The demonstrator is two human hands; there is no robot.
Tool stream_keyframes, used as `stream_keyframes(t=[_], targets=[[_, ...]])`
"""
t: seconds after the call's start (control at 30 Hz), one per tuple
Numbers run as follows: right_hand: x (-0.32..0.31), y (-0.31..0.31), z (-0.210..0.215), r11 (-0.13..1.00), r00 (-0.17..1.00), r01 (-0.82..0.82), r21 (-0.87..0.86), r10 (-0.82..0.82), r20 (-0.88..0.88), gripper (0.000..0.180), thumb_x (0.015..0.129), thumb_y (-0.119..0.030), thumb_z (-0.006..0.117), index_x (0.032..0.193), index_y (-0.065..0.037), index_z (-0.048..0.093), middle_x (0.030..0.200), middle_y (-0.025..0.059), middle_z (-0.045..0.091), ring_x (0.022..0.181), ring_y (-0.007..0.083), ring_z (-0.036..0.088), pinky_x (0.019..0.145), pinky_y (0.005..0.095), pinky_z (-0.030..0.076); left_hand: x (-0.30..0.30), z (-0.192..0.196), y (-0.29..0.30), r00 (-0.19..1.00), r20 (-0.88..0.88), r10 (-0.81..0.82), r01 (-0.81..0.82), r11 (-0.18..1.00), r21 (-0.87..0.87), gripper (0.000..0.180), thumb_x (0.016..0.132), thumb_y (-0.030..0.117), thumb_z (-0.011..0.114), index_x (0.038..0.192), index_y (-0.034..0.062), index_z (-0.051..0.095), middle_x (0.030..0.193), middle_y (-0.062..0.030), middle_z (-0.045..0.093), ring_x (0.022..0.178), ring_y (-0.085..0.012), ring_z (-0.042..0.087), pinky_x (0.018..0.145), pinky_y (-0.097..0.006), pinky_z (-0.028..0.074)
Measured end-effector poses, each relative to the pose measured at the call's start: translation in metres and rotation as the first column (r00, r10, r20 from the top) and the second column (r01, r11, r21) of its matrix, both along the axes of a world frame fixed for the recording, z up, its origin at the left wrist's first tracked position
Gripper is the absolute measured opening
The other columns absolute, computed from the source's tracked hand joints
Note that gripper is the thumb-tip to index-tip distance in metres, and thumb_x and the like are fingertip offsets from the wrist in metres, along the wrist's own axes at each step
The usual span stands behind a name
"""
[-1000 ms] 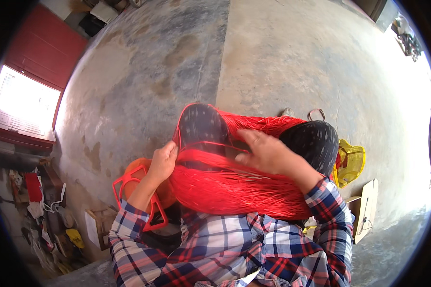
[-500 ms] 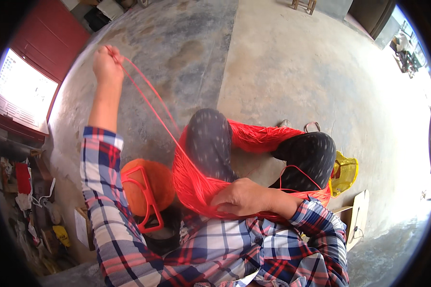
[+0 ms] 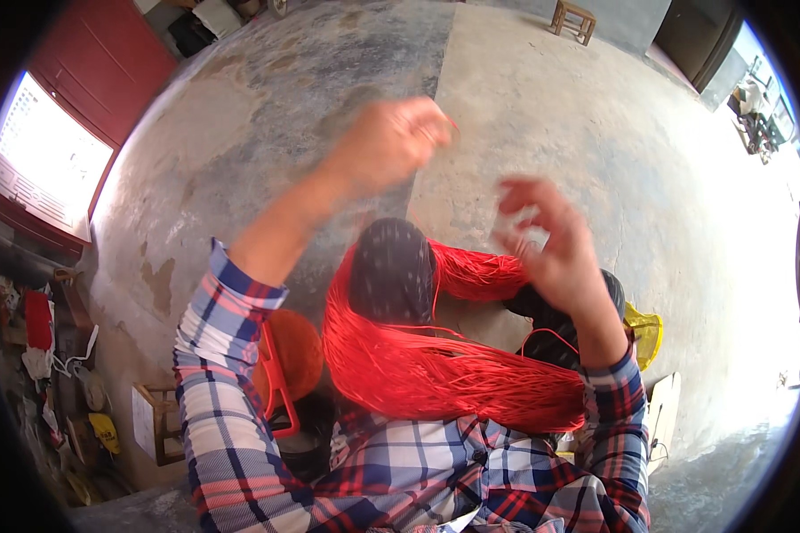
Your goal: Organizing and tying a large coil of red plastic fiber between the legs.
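Observation:
A thick skein of red cord (image 3: 444,373) is looped around my two knees and lies across my lap. My left hand (image 3: 396,138) is raised beyond the left knee, blurred by motion, its fingers pinched together. A short bit of red cord shows at those fingertips; the rest of that strand is too faint to follow. Above the right knee hovers my right hand (image 3: 556,249), thumb and fingers curved but apart, with nothing visible between them. A loose red strand arcs over the right thigh below it.
An orange round seat with a red frame (image 3: 280,373) stands by my left side. To my right are a yellow mesh thing (image 3: 646,336) and a pale board (image 3: 662,404). A small wooden stool (image 3: 574,19) is far ahead; a red cabinet (image 3: 102,67) stands at left.
My left hand has swung rightward from the far left. My right hand has let go of the skein at my lap and risen above the right knee.

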State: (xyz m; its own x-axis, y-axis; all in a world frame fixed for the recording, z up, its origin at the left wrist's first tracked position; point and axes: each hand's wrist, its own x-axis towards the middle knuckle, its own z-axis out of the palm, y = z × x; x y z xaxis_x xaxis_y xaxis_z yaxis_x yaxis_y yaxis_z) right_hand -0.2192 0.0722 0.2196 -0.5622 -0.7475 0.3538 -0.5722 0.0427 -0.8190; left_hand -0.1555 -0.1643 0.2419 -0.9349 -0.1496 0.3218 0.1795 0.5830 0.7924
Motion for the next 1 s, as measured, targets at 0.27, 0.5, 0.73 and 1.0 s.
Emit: stream_keyframes(t=[0.27, 0.5, 0.73, 1.0], targets=[[-0.026, -0.022, -0.014, 0.968, 0.747, -0.229, -0.105, 0.244, 0.619, 0.026, 0.090, -0.022, 0.061, 0.106, -0.001, 0.060, 0.085, 0.0010, 0.055, 0.073, 0.0083, 0.053, 0.061, 0.0240, 0.045, -0.007, -0.015, 0.022, 0.951, 0.270, -0.152, 0.139, 0.988, 0.066, 0.018, 0.089, 0.020, 0.059, 0.084, 0.0038, 0.065, 0.068, 0.0030, 0.058, 0.058, -0.0071, 0.047, 0.053, -0.025, 0.040], [-0.105, 0.050, -0.007, 0.916, 0.654, 0.241, -0.321, 0.091, 0.751, 0.020, 0.095, -0.021, 0.052, 0.095, -0.003, 0.059, 0.054, -0.0101, 0.030, 0.044, 0.0017, 0.025, 0.038, 0.0212, 0.018, 0.010, -0.058, -0.071, 0.922, 0.387, 0.024, -0.198, 0.887, 0.418, 0.018, 0.087, 0.023, 0.066, 0.084, 0.0055, 0.064, 0.063, 0.0055, 0.050, 0.050, -0.0027, 0.036, 0.047, -0.020, 0.029], [-0.170, 0.117, 0.013, 0.596, 0.712, 0.543, -0.592, 0.046, 0.700, 0.018, 0.096, -0.016, 0.050, 0.104, 0.000, 0.055, 0.057, -0.0073, 0.028, 0.047, 0.0027, 0.022, 0.040, 0.0196, 0.016, 0.021, -0.124, -0.085, 0.847, 0.531, 0.027, -0.269, 0.883, 0.384, 0.020, 0.087, 0.023, 0.066, 0.085, 0.0036, 0.064, 0.062, 0.0058, 0.049, 0.050, -0.0029, 0.038, 0.044, -0.021, 0.030], [-0.119, 0.031, -0.046, 0.903, 0.544, 0.349, -0.250, 0.022, 0.839, 0.023, 0.090, -0.017, 0.055, 0.108, -0.002, 0.056, 0.061, -0.0067, 0.036, 0.049, 0.0029, 0.028, 0.042, 0.0195, 0.022, -0.011, -0.113, -0.031, 0.887, 0.461, 0.031, -0.198, 0.927, 0.318, 0.020, 0.089, 0.021, 0.063, 0.085, 0.0021, 0.066, 0.061, 0.0043, 0.053, 0.049, -0.0032, 0.038, 0.044, -0.021, 0.031]])
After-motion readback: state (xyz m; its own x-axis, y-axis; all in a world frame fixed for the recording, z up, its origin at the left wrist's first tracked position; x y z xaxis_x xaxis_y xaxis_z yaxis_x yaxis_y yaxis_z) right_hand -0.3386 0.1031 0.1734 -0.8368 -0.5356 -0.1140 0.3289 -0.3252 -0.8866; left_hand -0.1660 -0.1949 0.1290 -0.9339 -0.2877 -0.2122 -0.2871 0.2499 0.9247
